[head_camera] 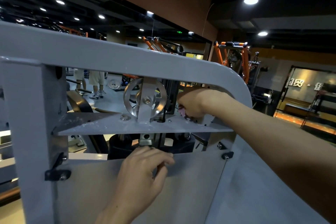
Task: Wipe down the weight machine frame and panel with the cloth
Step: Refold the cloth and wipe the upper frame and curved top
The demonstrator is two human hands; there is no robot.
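Nearest me, the left hand rests below the round steel pulley wheel, fingers curled over the top edge of the pale grey flat panel, steadying rather than wiping. Farther in, right of the pulley, the right hand is bunched around a small pink cloth (only a corner shows, so the grip is my guess) pressed on the grey horizontal shelf plate. That plate runs left from the cloth, under the pale grey tubular frame.
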